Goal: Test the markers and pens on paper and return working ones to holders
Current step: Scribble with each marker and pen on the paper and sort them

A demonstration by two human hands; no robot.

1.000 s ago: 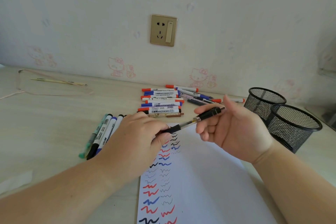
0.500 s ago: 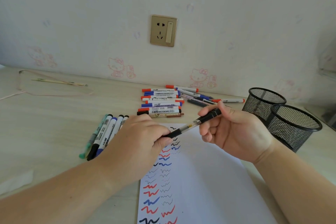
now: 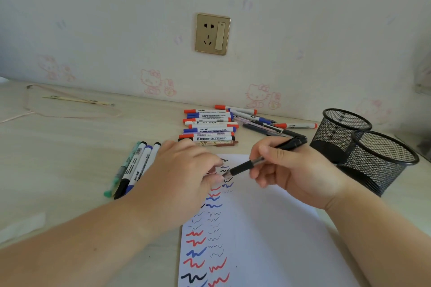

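Soft, even daylight; faint shadows, slight motion blur, wide-angle bowing at edges.

2 black wire-mesh round holders point(image 3: 363, 147) at the desk's right edge, 1 white paper sheet point(image 3: 268, 240), 2 hands point(image 3: 177, 177).

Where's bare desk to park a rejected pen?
Bare desk left of the four-marker row, below the cord. The sheet's right half is blank. Crowded: marker pile at the wall, mesh holders on the right.
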